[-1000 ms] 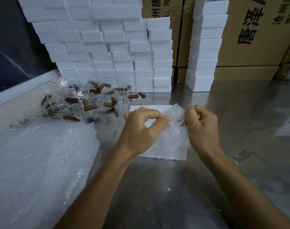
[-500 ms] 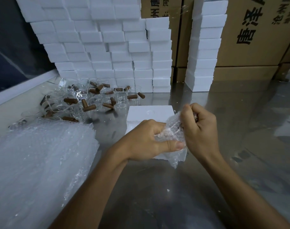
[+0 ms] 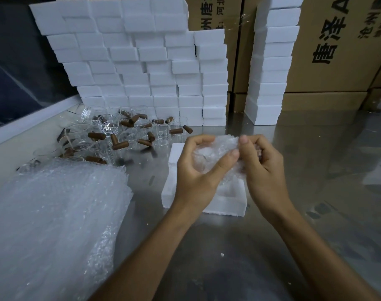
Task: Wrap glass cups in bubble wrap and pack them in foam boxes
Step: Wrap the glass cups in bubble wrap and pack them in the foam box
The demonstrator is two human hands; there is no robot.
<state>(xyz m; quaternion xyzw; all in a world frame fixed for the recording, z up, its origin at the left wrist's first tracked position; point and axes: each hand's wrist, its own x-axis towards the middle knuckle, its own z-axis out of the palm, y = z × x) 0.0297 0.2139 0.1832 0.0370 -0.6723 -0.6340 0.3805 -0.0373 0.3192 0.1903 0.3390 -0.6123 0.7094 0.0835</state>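
Between your curled fingers, your left hand (image 3: pixel 196 177) and right hand (image 3: pixel 261 170) both grip the bubble-wrapped cup (image 3: pixel 215 153), just above the open foam box (image 3: pixel 226 203).

Counter (image 3: pixel 315 192): brushed steel, dull sheen, blurred reflections, few white crumbs on surface. Light: dim, cool, diffuse; soft shadows. Back wall hidden behind brown cardboard cartons (image 3: pixel 337 61) stacked high, black printed characters on faces; more cartons at far right, partly cut off by frame edge. Left: dark glass pane (image 3: pixel 15 72), near black, faint diagonal streaks of reflection, sitting above pale sill strip (image 3: pixel 28 122) running along counter's left edge. Floor not visible.
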